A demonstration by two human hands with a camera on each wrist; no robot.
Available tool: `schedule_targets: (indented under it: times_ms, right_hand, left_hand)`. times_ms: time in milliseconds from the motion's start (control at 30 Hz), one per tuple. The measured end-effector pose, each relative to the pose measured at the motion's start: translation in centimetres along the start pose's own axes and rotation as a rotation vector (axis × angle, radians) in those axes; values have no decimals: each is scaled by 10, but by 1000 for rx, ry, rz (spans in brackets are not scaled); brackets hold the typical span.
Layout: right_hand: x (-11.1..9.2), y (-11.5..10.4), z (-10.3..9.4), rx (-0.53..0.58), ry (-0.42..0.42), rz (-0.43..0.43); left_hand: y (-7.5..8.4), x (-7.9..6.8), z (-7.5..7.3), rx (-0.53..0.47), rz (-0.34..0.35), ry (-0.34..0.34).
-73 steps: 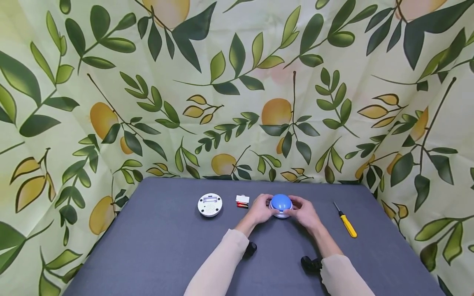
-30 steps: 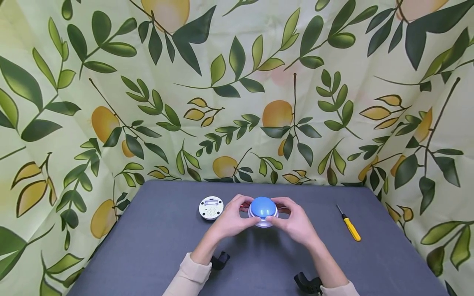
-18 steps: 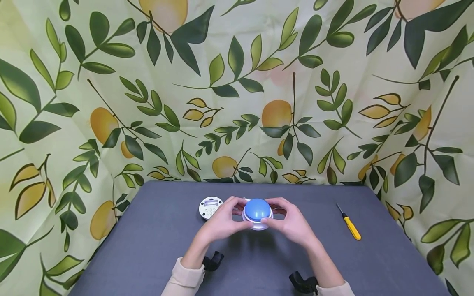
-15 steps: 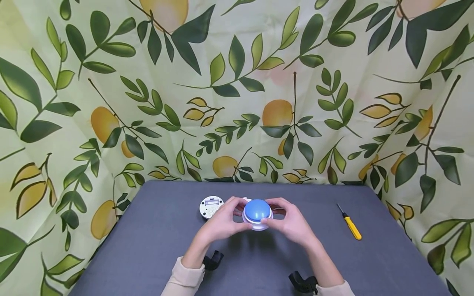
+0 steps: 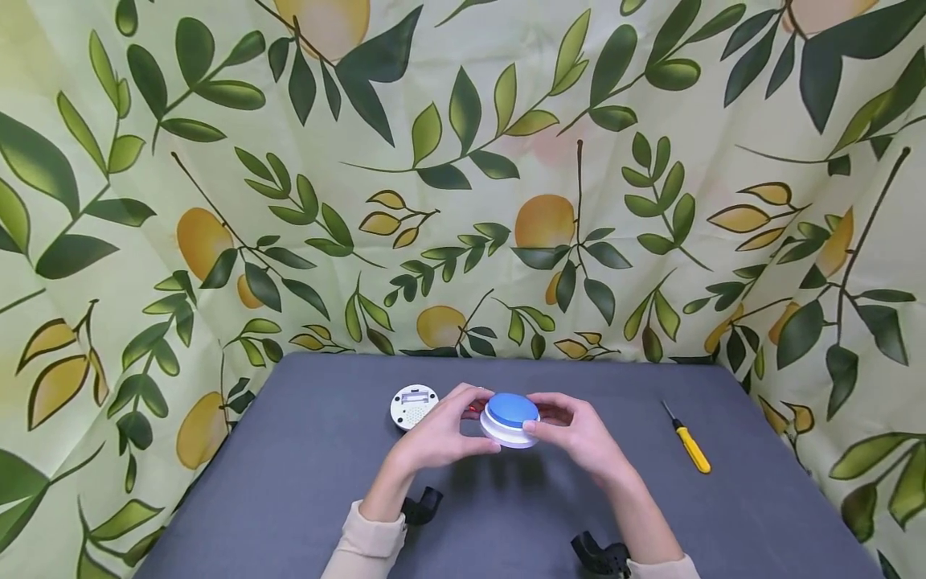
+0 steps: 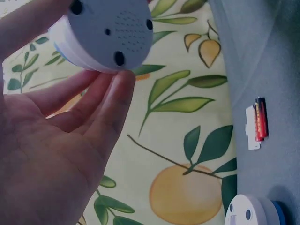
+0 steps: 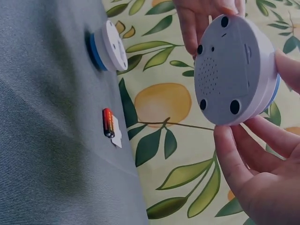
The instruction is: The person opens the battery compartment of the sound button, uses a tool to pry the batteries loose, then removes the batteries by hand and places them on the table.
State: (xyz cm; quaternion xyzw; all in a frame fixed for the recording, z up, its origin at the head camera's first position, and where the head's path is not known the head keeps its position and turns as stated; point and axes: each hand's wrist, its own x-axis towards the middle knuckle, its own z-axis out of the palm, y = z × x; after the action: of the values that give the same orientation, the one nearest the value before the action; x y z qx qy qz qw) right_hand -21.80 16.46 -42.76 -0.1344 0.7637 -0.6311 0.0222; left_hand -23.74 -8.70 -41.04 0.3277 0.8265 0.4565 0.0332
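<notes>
A push button [image 5: 513, 408] with a blue top and a round white base is held above the table between both hands. My left hand [image 5: 450, 430] grips its left side, thumb low at the front and fingers behind. On the right side, my right hand [image 5: 575, 430] grips the rim with the thumb at the front. The right wrist view shows the underside of the button [image 7: 229, 70], with black feet, speaker holes and a fitted cover. A second button [image 5: 414, 407] lies upside down on the table, its battery slot uncovered and without batteries.
Red batteries [image 7: 108, 123] lie beside a small white battery cover [image 7: 117, 132] behind the held button. A yellow-handled screwdriver [image 5: 693, 449] lies at the right of the grey table [image 5: 304, 466]. Leaf-patterned cloth [image 5: 463, 201] hangs behind and at both sides.
Both hands have brought the button nearer and leftward from the back of the table, raising it. In the last half second it has tilted and shifted slightly right, showing more white base.
</notes>
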Motion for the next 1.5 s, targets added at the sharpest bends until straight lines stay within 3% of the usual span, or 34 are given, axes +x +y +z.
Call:
schedule_targets:
  times_ms: [233,467,967,1300,1500]
  right_hand:
    - [1,-4,1,25,-2,31]
    - [2,-7,4,26,5,51]
    - [0,-6,9,79,-11,-44]
    - [0,-1,14,3,73,-138]
    - [0,-1,15,-35,83,-159]
  left_hand:
    - [0,-1,-4,-113,12,23]
    - [-1,-1,-7,-135,-1,26]
    - [-6,2,-5,-179,-67,146]
    - [-10,5,2,-313,-89,111]
    - [-10,4,3,-304,-99,90]
